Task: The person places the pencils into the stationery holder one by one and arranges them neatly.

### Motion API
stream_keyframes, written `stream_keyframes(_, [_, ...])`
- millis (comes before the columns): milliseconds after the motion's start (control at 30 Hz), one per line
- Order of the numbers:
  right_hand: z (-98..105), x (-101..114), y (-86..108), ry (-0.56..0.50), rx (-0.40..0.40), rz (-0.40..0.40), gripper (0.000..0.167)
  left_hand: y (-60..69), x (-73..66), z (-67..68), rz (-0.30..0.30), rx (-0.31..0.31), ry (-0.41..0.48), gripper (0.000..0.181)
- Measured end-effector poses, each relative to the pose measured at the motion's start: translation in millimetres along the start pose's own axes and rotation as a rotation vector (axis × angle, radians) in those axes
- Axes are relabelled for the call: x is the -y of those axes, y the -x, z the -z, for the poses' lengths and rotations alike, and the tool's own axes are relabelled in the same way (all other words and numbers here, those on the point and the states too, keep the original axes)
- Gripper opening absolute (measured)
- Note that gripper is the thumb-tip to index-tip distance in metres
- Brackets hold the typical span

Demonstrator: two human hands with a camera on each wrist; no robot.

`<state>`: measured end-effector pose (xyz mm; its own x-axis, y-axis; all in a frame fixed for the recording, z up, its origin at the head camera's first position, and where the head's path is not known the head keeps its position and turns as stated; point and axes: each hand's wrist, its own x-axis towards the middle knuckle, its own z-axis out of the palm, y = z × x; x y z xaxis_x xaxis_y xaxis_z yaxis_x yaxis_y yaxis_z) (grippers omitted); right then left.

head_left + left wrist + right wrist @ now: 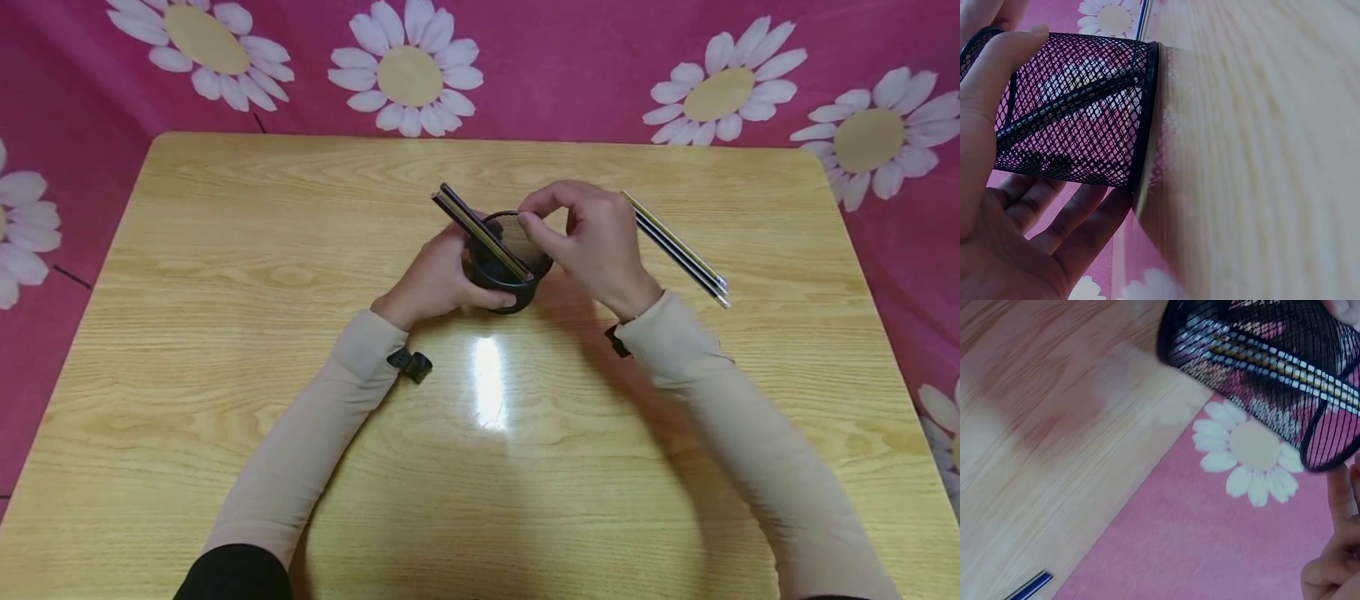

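"Sleeved forearms angle inward. Why does the left hand grip the mesh cup?"

"For steadiness, I judge: leaning pencils project past its rim."

"Right hand?"

"Fingertips at that rim; my view cannot confirm a pinch. Loose pencils lie rightward on the table."

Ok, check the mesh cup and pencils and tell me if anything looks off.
Nothing stands out. The pencils in the cup lean left in the black mesh cup, which seems ordinary, and the loose pencils lie close together on the table to the right. I see no spill or breakage.
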<state>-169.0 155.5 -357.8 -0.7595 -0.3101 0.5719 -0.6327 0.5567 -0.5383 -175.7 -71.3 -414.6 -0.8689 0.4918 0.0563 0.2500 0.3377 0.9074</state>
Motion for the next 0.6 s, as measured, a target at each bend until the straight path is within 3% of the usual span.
stream_keyframes(600, [52, -45, 39.2, 0.179, 0.009, -0.134, 0.004, 0.9, -1.6, -0.2, 0.025, -0.019, -0.003, 0.093])
